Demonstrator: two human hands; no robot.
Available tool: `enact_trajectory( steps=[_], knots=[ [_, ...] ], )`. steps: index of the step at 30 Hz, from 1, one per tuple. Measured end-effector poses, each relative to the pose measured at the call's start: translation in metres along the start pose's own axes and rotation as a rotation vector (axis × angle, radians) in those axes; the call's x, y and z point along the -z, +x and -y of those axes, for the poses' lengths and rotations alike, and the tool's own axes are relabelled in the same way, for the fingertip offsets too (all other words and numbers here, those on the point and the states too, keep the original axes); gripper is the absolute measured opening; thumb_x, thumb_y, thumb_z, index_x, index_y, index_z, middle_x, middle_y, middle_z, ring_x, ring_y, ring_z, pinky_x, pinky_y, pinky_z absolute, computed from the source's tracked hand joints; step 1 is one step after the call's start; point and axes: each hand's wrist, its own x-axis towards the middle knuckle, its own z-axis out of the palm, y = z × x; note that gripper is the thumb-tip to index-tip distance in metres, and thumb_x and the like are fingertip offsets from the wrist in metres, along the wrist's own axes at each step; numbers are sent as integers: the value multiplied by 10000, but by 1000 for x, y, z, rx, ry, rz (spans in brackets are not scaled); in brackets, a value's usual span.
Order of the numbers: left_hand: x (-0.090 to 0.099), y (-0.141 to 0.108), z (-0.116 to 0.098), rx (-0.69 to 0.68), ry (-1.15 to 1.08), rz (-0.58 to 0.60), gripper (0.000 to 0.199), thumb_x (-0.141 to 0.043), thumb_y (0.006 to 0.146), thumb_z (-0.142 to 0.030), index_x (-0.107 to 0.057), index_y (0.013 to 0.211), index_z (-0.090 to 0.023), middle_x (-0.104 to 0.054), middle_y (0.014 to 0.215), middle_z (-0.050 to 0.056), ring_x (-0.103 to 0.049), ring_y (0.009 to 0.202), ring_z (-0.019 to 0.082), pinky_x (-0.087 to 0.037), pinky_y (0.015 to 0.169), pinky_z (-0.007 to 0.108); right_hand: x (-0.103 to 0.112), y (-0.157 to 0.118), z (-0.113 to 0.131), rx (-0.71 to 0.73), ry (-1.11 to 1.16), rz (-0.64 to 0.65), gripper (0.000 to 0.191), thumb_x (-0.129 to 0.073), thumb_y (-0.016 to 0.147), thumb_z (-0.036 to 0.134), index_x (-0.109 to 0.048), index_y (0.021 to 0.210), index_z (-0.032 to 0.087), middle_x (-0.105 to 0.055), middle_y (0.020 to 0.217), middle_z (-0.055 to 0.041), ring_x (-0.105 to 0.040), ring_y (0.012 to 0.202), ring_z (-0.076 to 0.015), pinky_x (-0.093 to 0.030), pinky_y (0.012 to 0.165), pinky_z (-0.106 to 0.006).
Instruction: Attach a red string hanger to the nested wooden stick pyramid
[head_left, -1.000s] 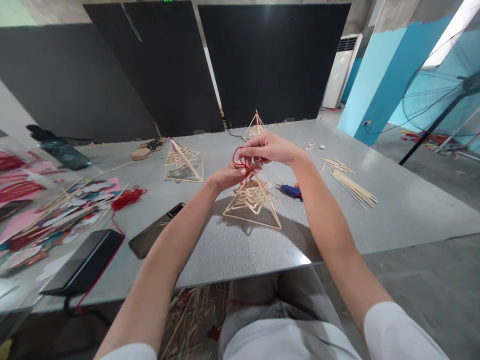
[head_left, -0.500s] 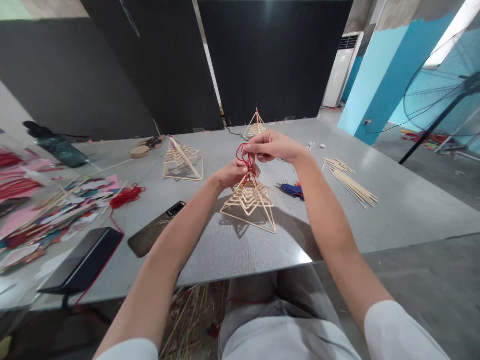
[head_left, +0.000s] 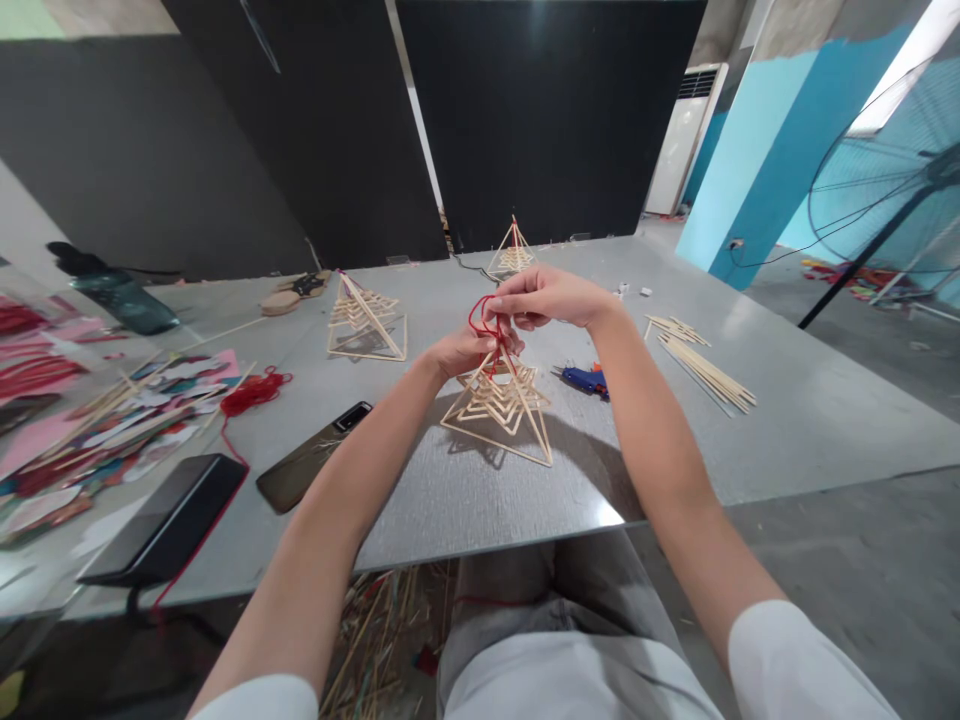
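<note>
A pyramid frame of thin wooden sticks [head_left: 499, 405], with stacked zigzag tiers hanging inside, stands on the grey table before me. My left hand [head_left: 471, 350] is closed around its peak, pinching the red yarn there. Just above and to the right, my right hand [head_left: 536, 297] pinches a loop of the red yarn [head_left: 480, 313] between thumb and fingers. The fingertips of both hands almost meet and partly hide the peak.
Two similar stick pyramids stand farther back, one left [head_left: 365, 320] and one behind [head_left: 514, 250]. Right of my hands lie a blue glue gun [head_left: 583, 380] and bundled sticks [head_left: 705, 372]. Leftward are a phone [head_left: 304, 468], red yarn ball [head_left: 253, 392], black box-like device [head_left: 169, 520] and bottle [head_left: 124, 298].
My right hand has moved slightly down, and the red loop has shifted a little left and lower. Inside the pyramid the hanging tiers have swung and settled slightly lower.
</note>
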Motion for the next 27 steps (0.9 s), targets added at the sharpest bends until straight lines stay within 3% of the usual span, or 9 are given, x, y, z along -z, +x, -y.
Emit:
enact_trajectory(
  steps=[7, 17, 27],
  knots=[
    [-1, 2, 6, -20, -37, -10, 499, -1036, 594, -498, -655, 727, -205, -615, 697, -17, -630, 757, 161, -528, 757, 304, 0, -1, 0, 19, -26, 0, 391, -792, 977, 535, -796, 920, 149, -700, 725, -3, -459, 535, -57, -286, 452, -218],
    [9, 1, 13, -17, -18, -30, 446, -1000, 625, -482, -694, 777, -196, -709, 773, 19, -699, 807, 191, -552, 805, 331, 1, -2, 0, 4, -44, -33, 333, -802, 972, 487, -813, 986, 155, -600, 641, 34, -441, 533, -70, -277, 458, -220],
    [9, -2, -3, -12, 38, -24, 379, -1028, 636, -386, -743, 771, -175, -754, 792, 47, -739, 870, 221, -562, 899, 378, -2, -1, 3, 18, -53, -21, 315, -803, 976, 452, -811, 933, 140, -646, 666, 18, -451, 534, -57, -276, 450, -207]
  ],
)
